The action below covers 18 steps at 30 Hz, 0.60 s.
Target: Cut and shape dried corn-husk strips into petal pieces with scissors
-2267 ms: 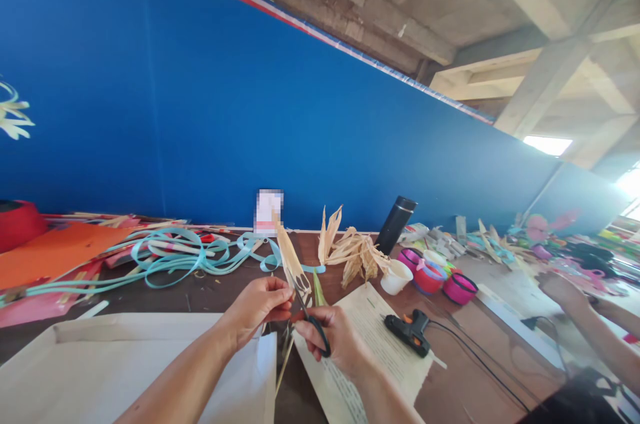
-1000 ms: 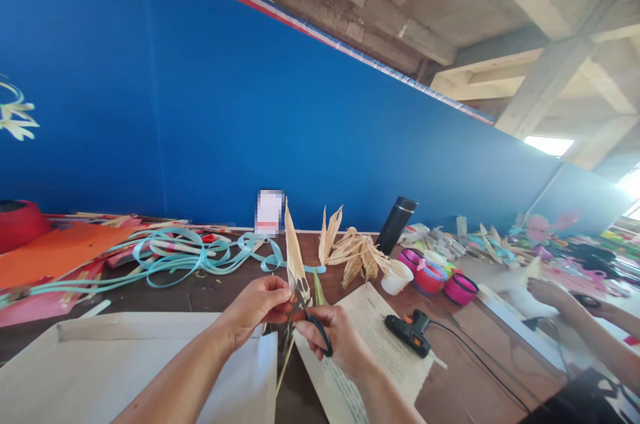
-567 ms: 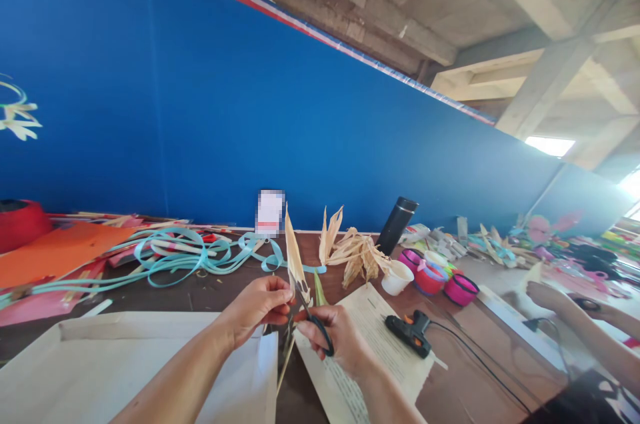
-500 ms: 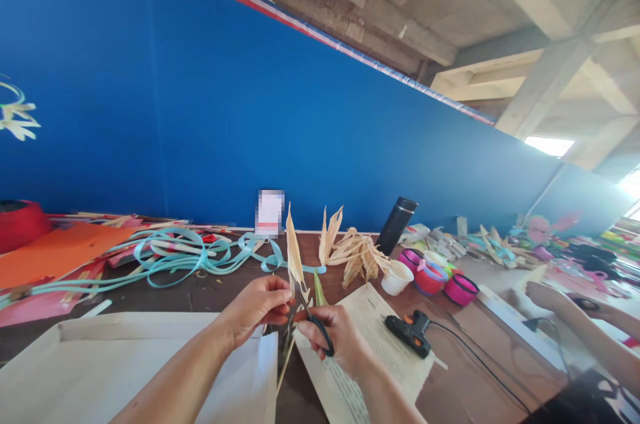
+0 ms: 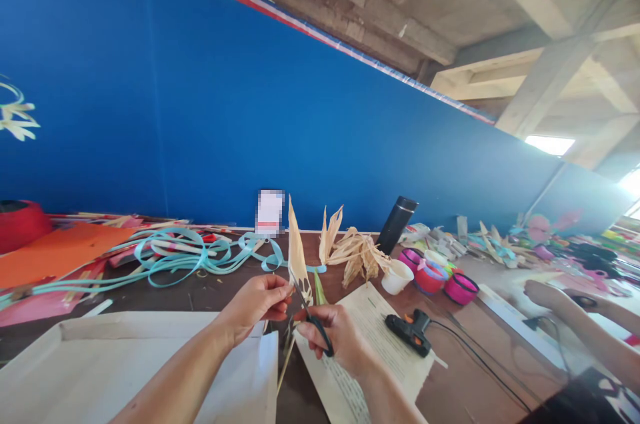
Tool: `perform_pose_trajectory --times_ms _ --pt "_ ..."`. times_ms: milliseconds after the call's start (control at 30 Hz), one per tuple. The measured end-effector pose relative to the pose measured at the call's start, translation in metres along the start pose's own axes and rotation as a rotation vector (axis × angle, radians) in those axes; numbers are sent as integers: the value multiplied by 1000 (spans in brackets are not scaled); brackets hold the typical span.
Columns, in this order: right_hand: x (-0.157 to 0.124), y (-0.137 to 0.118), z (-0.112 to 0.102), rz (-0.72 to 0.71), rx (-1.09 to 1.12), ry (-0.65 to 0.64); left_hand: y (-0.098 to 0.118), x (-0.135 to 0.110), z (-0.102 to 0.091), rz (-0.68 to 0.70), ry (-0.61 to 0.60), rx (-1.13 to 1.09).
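Observation:
My right hand (image 5: 327, 337) is closed around the black handles of a pair of scissors (image 5: 316, 327). Their blades point up and left, against the lower part of a dry corn husk (image 5: 297, 244). Pinched by its edge in my left hand (image 5: 267, 304), the husk stands upright with its tip toward the blue panel. Cut openings show near its lower end. A greenish husk strip (image 5: 319, 291) stands just right of the blades. Behind my right hand lie more dry husks (image 5: 363, 254). Where exactly my left fingertips meet the husk is partly hidden.
A black glue gun (image 5: 410, 332) lies on a printed sheet (image 5: 370, 317). Beyond it stand a white cup (image 5: 397, 277), a black flask (image 5: 397, 224) and small colourful pots (image 5: 461, 289). Blue ribbon (image 5: 200, 257) and a white box lid (image 5: 125, 371) are left. A co-worker's hand (image 5: 543, 294) is at right.
The husk has turned and risen slightly, showing a wider face and the cut openings near its base. The scissors have shifted only slightly. Both hands stay nearly in place.

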State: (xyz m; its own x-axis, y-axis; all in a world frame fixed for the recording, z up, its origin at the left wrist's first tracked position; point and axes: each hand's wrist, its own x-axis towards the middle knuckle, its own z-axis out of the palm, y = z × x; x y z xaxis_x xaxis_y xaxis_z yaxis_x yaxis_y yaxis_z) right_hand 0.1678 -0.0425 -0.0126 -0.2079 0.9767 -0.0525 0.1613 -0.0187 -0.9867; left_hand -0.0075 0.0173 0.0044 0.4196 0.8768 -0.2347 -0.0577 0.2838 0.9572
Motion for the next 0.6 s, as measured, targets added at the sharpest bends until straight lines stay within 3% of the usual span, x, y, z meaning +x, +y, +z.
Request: perform_pose_trajectory --times_ms 600 --pt "1 6 -4 -21 3 -51 4 -1 -4 22 8 34"
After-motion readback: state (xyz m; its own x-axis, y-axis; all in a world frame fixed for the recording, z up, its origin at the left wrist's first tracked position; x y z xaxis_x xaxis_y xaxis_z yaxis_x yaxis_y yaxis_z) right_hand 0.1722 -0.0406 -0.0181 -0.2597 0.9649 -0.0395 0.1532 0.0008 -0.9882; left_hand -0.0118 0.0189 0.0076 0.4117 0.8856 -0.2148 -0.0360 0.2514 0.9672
